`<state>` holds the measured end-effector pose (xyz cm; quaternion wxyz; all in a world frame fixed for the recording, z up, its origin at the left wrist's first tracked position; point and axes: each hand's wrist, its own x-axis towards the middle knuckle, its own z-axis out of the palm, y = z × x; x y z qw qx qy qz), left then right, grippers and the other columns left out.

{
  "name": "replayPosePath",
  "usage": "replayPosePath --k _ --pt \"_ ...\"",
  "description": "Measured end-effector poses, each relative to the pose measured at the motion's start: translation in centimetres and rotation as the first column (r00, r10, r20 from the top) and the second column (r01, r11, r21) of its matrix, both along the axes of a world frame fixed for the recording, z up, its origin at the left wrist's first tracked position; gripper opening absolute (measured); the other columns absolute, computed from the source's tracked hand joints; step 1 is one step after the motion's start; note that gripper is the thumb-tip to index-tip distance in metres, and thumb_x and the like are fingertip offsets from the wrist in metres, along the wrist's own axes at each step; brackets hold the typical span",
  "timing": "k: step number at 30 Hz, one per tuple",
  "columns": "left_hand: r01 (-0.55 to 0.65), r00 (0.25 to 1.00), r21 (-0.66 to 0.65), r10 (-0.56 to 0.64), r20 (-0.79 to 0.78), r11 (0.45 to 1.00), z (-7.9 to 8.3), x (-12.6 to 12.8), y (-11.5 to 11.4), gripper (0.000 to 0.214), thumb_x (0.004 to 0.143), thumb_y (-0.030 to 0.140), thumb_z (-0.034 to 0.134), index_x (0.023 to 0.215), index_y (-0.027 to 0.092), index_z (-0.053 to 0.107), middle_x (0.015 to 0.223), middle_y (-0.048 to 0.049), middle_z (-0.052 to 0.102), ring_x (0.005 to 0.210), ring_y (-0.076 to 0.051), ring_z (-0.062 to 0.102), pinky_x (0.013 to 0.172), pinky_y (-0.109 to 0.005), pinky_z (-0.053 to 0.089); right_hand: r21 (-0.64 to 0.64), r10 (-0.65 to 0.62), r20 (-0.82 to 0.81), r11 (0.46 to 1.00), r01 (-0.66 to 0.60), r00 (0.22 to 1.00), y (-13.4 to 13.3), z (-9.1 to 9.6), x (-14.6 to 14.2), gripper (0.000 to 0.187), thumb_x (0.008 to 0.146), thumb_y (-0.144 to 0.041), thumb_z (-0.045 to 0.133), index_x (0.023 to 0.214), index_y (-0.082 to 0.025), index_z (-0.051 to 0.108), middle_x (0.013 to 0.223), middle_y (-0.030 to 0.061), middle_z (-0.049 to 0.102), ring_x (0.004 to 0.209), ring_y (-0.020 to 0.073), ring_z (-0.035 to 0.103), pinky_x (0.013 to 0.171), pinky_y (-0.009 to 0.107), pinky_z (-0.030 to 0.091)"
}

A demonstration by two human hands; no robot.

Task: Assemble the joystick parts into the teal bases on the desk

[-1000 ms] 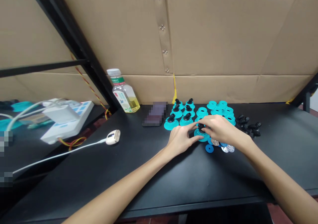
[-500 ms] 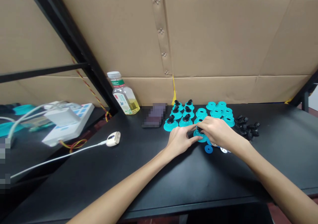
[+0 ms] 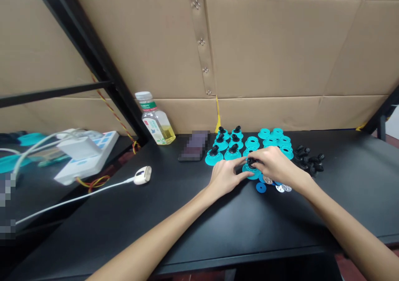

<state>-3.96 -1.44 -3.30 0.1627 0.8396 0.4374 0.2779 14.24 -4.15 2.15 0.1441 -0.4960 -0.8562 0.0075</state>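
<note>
My left hand (image 3: 226,176) and my right hand (image 3: 272,164) meet over one teal round base (image 3: 253,172) on the black table (image 3: 199,214). The left hand's fingers pinch the base's left rim. My right hand's fingertips press a small black knob (image 3: 251,161) into its middle. Several teal bases with black knobs fitted (image 3: 222,146) stand just behind the left hand. Several teal bases without knobs (image 3: 274,137) sit behind the right hand. A heap of loose black knobs (image 3: 310,158) lies to the right. Small blue and silver discs (image 3: 274,186) lie under my right wrist.
A drink bottle (image 3: 154,121) stands at the back against the cardboard wall (image 3: 264,44), with a dark phone (image 3: 195,146) beside it. A white corded device (image 3: 141,175) lies to the left. A power strip with a charger (image 3: 84,152) sits beyond a black frame post (image 3: 102,73).
Both hands stay on the same teal base, with only small finger shifts around the black knob. The camera view has drifted slightly.
</note>
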Motion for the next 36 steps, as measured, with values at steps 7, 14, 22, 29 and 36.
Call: replayPosePath --k 7,14,22,29,36 --pt "-0.010 1.000 -0.023 0.010 -0.001 1.000 0.0 0.0 0.1 0.050 0.076 0.055 0.066 0.117 0.026 0.067 0.063 0.0006 0.071 0.059 -0.018 0.064 0.057 -0.024 0.039 -0.027 -0.064 -0.046 0.998 0.062 0.997 -0.3 -0.2 -0.5 0.015 0.085 -0.012 0.053 0.083 -0.015 0.068 0.072 0.0056 0.068 0.062 0.0115 0.052 0.057 0.024 0.025" --pt "-0.010 1.000 -0.046 0.010 -0.002 0.999 0.1 0.0 0.1 0.051 0.077 0.055 0.065 0.117 0.025 0.067 0.065 -0.0006 0.071 0.059 -0.018 0.063 0.056 -0.025 0.038 -0.029 -0.116 0.028 0.993 0.117 0.993 -0.8 0.1 -1.0 0.017 0.087 -0.014 0.051 0.078 -0.013 0.064 0.068 0.0055 0.066 0.060 0.0109 0.049 0.055 0.025 0.021" --pt "-0.015 1.000 -0.041 0.014 -0.022 0.999 0.2 0.0 0.1 0.050 0.077 0.054 0.065 0.118 0.024 0.067 0.061 0.0002 0.069 0.055 -0.016 0.061 0.053 -0.024 0.033 -0.050 -0.111 0.142 0.992 0.119 0.984 -0.6 0.7 -1.3 0.016 0.087 -0.012 0.049 0.082 -0.012 0.064 0.074 0.0085 0.067 0.063 0.0128 0.052 0.055 0.026 0.022" --pt "-0.029 0.999 -0.064 0.026 -0.039 0.998 0.5 0.2 -0.1 0.052 0.078 0.054 0.066 0.122 0.026 0.064 0.064 -0.0004 0.070 0.061 -0.018 0.063 0.055 -0.024 0.035 -0.007 -0.095 0.274 0.995 0.101 0.957 -0.2 0.6 -1.5 0.013 0.085 -0.012 0.053 0.077 -0.013 0.063 0.073 0.0101 0.065 0.064 0.0153 0.055 0.053 0.027 0.020" --pt "-0.043 0.998 -0.091 0.039 -0.039 0.995 0.5 0.2 -0.1 0.054 0.077 0.055 0.065 0.122 0.024 0.064 0.064 -0.0011 0.070 0.064 -0.020 0.064 0.058 -0.026 0.039 0.004 -0.204 0.296 0.977 0.212 0.933 -0.4 0.8 -2.4 0.014 0.084 -0.011 0.051 0.077 -0.012 0.064 0.072 0.0115 0.066 0.063 0.0163 0.055 0.052 0.029 0.016"
